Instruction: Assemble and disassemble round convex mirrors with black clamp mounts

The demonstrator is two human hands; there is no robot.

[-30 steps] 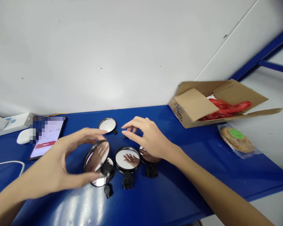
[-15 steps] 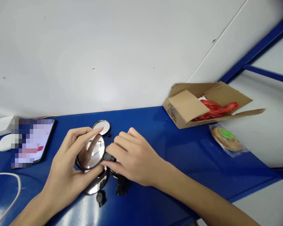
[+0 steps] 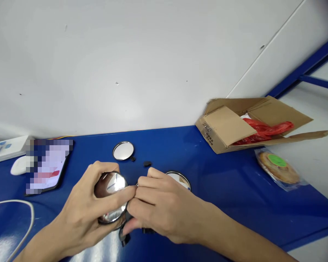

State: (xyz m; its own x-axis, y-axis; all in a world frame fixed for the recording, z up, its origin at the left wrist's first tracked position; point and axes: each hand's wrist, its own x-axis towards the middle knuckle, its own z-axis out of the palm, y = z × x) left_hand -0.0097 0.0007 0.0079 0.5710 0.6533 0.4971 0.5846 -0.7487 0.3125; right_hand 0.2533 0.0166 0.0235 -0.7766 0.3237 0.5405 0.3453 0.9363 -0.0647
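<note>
I'm watching the left grip [image 3: 79,207] clasping a round convex mirror [image 3: 110,184] at lower centre while the right grip [image 3: 164,207] is pressing narrowly against its right side, its hold hidden.

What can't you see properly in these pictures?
Head view:
- What the right hand pinches: its fingers cover it.
- Round black-rimmed mirror: the right hand covers most.
- Round convex mirror in the left hand: fingers cover part.
- Black plastic mount: the hands hide most.
- Black phone screen: blurred into squares.
- Red plastic bag: a brown cardboard flap hides part.
</note>
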